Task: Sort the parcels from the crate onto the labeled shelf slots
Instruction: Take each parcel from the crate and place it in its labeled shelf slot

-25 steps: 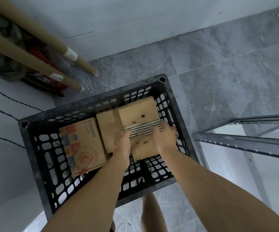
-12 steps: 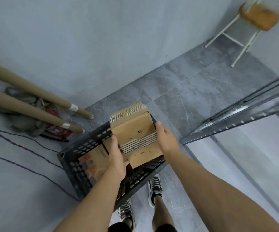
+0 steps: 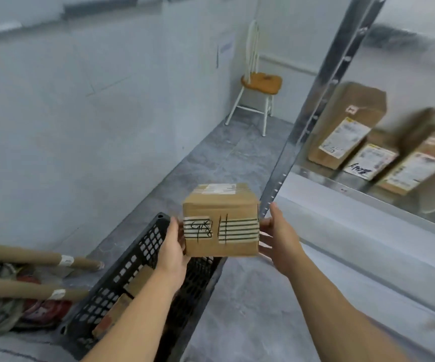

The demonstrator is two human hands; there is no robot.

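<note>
I hold a small brown cardboard parcel (image 3: 221,220) with white lined tape and black handwriting in front of me, above the crate's far end. My left hand (image 3: 172,246) grips its left side, thumb on the front face. My right hand (image 3: 279,239) presses against its right side with the fingers spread. The black plastic crate (image 3: 143,246) stands on the floor below, at lower left, and another brown parcel (image 3: 122,304) lies inside it, partly hidden by my left forearm. The metal shelf (image 3: 341,186) is at right and carries three labelled parcels (image 3: 347,126).
A slanted metal shelf upright (image 3: 323,84) stands just right of the parcel. A white chair with a wooden seat (image 3: 260,83) is in the far corner. Cardboard tubes (image 3: 28,257) and a red object lie on the floor at left. A white wall runs along the left.
The parcel has been lifted out of the crate and raised to chest height, turned so its taped face is toward me. My view has swung up toward the shelf.
</note>
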